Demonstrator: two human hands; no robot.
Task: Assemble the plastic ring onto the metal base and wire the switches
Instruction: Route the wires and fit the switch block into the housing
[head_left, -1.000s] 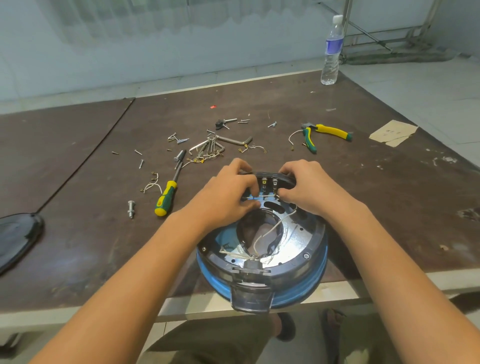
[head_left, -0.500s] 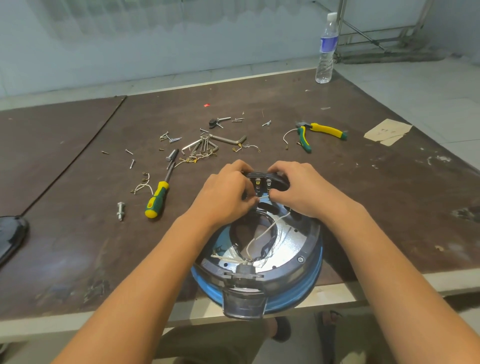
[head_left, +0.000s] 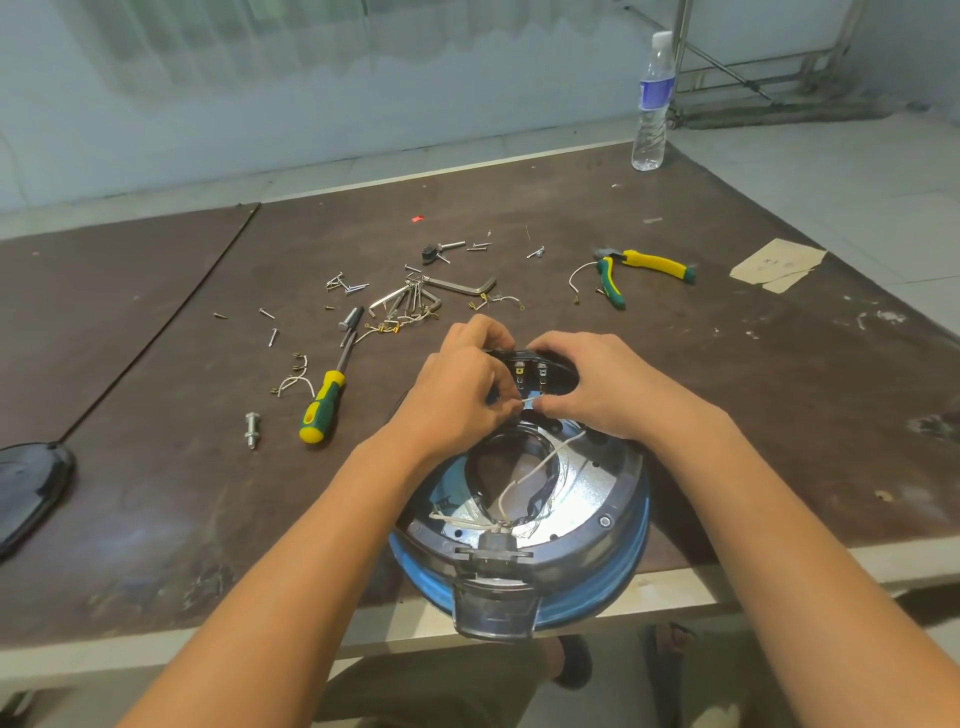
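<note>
- wiring of the switches is the step in hand, we judge: the plastic ring (head_left: 621, 522) already sits on the metal base (head_left: 582, 488), on top of the blue body (head_left: 636, 558), at the near edge of the worktop (head_left: 208, 467).
- the left hand (head_left: 462, 384) has its fingers curled and pinches a short pale wire end (head_left: 525, 404) just below the switch block (head_left: 532, 371), at the far side of the ring.
- the right hand (head_left: 597, 384) curls round the switch block from the right, and its thumb tip meets the same wire end; both hands are grasping, neither released.
- the next move, as we read it, calls for steering that wire end up onto one of the two metal tabs on the block and pushing it home while the right hand braces the block. the tabs stand close together, so the push wants to be small and straight.
- the fingertips cover the meeting point, so we cannot tell whether the end carries a connector or which tab it is meant for.
- the white wire (head_left: 524, 478) rises from the middle of the base and goes under the right hand; it is probably the wire being pinched, but we lose it there.
- the screwdriver (head_left: 324, 400) and pliers (head_left: 644, 270) lie well apart from the hands.
</note>
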